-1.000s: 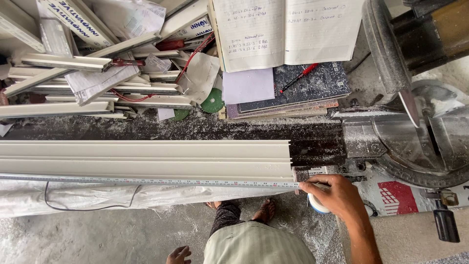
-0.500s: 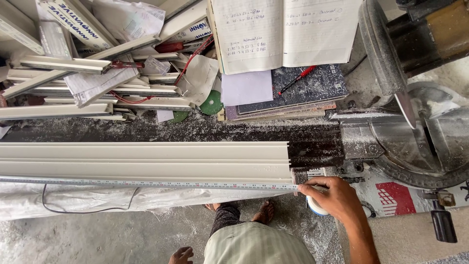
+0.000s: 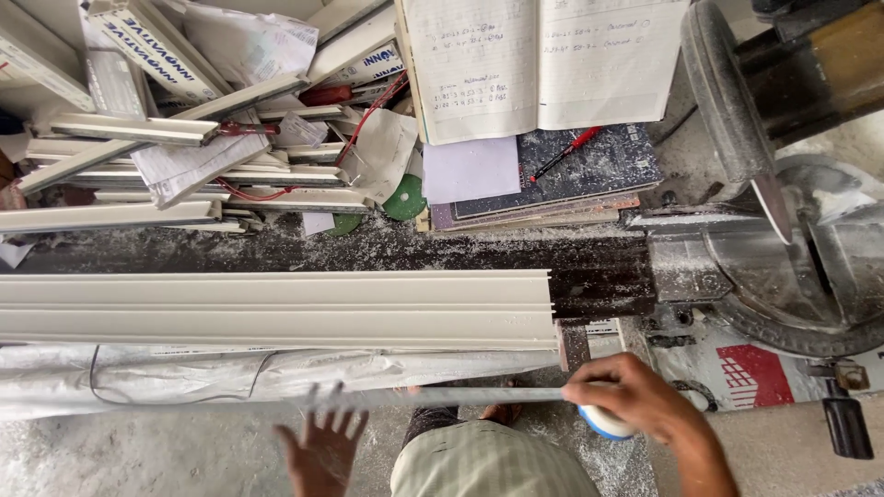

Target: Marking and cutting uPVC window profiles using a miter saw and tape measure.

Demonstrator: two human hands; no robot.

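Metal tape (image 3: 442,397) off the cream profile (image 3: 276,310); right hand (image 3: 635,400) clamped on tape case (image 3: 603,421), left hand (image 3: 322,451) fingers spread, blurred; best guided back slowly

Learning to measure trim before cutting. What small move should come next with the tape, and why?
Probably let the blade reel into the tape measure under the right hand. It hangs loose below the cream profile, blurred, off its edge, and the left hand is open beneath, holding nothing.
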